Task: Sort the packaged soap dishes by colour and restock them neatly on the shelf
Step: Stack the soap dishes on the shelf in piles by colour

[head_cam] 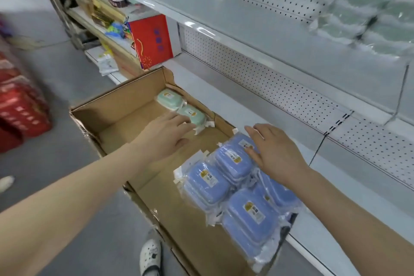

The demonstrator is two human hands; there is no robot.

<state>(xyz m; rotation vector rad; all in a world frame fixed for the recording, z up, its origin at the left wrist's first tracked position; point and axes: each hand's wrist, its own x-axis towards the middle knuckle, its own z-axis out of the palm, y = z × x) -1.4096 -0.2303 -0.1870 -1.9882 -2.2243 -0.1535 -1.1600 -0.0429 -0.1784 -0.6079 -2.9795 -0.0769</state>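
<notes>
We log blue soap dishes [233, 163]: rounded-rectangle cases in clear wrap, yellow-and-white labels up, piled overlapping at near right end of cardboard box [125, 107]. We log two green soap dishes [179, 105]: mint, same wrap and labels, flat, side by side against far right box wall. We note blurred stack of green packs [367, 22] on upper shelf [224, 6], right.

We were standing on a smooth grey floor [74, 78] in a shop aisle. On our right ran pale grey metal shelving [224, 6] with white pegboard backing [268, 87], the boards mostly bare. Further down, wooden shelves [105, 29] were crammed with bright packets, plus a red gift box [154, 40]. Red cartons [20, 105] sat blurry off left.
</notes>
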